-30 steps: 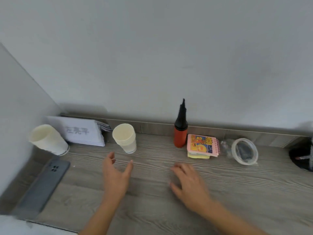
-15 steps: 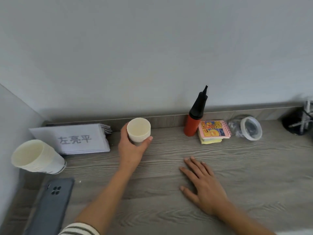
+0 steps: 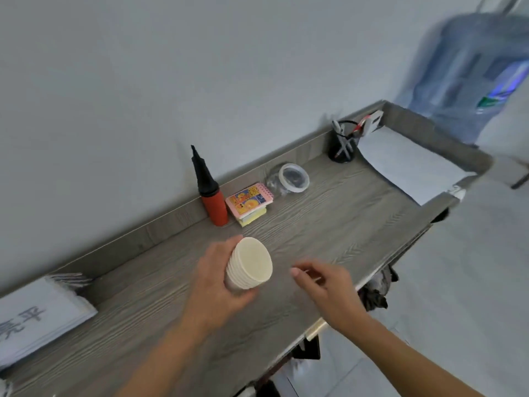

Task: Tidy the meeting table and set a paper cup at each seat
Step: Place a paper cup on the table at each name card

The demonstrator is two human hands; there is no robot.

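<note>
1. Left hand (image 3: 213, 277) grips cups (image 3: 252, 263), a stack tilted above table (image 3: 329, 219) centre.
2. Right hand (image 3: 326, 285), at cups' 3 o'clock: I read fingers loose, holding nothing.

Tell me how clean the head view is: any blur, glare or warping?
Head view: the stack of paper cups in the left hand is fairly sharp; the right hand is slightly smeared at its fingers; the water bottle and the printed cards are blurred; the table runs tilted and stretched by the wide lens; light is soft and even, no glare.
</note>
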